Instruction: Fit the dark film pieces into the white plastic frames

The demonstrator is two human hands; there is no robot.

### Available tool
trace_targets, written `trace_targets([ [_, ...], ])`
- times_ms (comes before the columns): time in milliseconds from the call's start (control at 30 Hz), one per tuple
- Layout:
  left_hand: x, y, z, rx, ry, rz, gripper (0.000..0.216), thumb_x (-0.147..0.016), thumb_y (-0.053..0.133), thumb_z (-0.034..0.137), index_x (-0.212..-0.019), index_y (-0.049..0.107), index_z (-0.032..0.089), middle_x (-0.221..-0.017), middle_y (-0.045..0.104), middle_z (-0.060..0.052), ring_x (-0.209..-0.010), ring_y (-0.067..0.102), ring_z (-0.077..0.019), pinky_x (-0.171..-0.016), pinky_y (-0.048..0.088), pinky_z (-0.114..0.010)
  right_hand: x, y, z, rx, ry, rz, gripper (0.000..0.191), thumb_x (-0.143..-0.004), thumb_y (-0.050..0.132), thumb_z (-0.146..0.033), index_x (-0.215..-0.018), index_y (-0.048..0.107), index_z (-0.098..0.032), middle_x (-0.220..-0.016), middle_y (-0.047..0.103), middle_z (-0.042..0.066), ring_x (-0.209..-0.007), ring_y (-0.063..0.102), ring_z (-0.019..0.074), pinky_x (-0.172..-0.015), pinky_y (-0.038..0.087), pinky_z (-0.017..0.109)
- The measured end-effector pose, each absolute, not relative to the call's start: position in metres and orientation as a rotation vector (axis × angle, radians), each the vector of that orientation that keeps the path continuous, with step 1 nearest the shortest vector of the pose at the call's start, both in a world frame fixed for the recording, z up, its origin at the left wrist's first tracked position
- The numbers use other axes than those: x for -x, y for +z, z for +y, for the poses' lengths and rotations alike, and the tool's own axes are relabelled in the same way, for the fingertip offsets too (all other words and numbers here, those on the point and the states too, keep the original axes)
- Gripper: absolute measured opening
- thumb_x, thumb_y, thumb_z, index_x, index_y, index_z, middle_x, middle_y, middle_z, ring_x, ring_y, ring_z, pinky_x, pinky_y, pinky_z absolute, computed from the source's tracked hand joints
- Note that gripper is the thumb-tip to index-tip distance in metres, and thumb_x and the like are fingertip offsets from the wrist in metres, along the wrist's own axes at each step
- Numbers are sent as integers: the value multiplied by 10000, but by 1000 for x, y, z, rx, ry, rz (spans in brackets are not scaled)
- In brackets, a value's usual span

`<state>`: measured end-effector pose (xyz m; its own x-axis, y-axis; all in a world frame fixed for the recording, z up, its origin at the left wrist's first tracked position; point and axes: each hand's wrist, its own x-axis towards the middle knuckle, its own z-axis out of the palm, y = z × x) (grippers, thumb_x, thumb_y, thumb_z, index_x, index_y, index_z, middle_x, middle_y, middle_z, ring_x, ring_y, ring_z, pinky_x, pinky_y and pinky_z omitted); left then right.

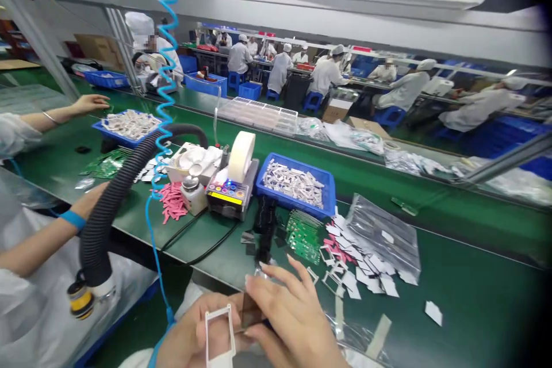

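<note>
At the bottom middle, my left hand point(183, 330), with a blue band at its wrist, grips a small white rectangular plastic frame point(207, 336). The frame has an open centre. Close beside it, my right hand point(297, 313) pinches a thin dark rectangular piece point(250, 309); whether it is a screen or a film I cannot tell. The two hands are side by side at the bench edge, and the fingers partly cover the dark piece. Just beyond them lie green circuit boards point(304, 236), loose white frames point(334, 276) and a black strip of parts point(265, 230).
A blue tray point(328, 184) of white frames stands behind a tape dispenser point(233, 192). White cards point(366, 259) and a clear bag point(383, 236) lie right. A black hose point(121, 195) and coiled blue cord point(166, 103) hang left, near a co-worker's arms point(38, 241).
</note>
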<state>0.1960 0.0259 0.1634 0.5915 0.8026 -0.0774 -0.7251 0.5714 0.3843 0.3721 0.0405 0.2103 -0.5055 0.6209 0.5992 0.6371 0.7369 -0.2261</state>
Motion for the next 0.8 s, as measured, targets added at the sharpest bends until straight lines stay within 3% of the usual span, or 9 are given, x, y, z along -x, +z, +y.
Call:
trace_targets([
  [167,-221,187,38,-510,776,271,281,-603,744,395,-794,720,190,-931,625,-51,-907,572,-197,-779,427,-305,-395,202,34,980,-50,-2196,241,-842,588,-294,-1062,579,-196,-923,707,-29,-903,612,159,-1060,199,329],
  [367,-235,182,44,-648,746,379,311,-592,728,461,-792,726,222,-929,608,-46,-834,539,-168,-737,414,-286,-411,196,31,1079,226,-2146,352,-817,566,-177,-1154,493,-249,-963,696,-23,-941,594,197,-1030,244,440],
  [467,-238,187,46,-651,703,418,294,-581,733,464,-770,732,238,-962,601,-48,-907,541,-199,-828,405,-331,-414,196,31,1056,360,-2045,333,-839,577,-373,-1136,485,-252,-1006,665,18,-962,584,210,-1004,295,457],
  [567,-240,191,47,-719,688,445,312,-567,724,500,-742,738,242,-1033,583,-67,-998,526,-252,-907,370,-392,-417,197,30,1075,458,-1880,287,-876,440,-498,-969,508,-236,-941,599,60,-905,566,207,-930,383,443],
  [667,-241,189,47,-851,732,487,338,-552,720,526,-749,746,252,-1065,587,-84,-1012,527,-270,-935,353,-409,-419,199,30,1142,428,-1862,146,-923,413,-291,-818,491,-226,-777,508,21,-781,529,183,-934,355,476],
  [800,-239,177,45,-991,763,489,368,-568,709,535,-803,751,255,-1089,583,-101,-1040,522,-288,-965,336,-414,-418,198,29,1192,429,-1878,112,-867,468,-143,-786,474,-220,-768,476,4,-742,499,166,-937,338,482],
])
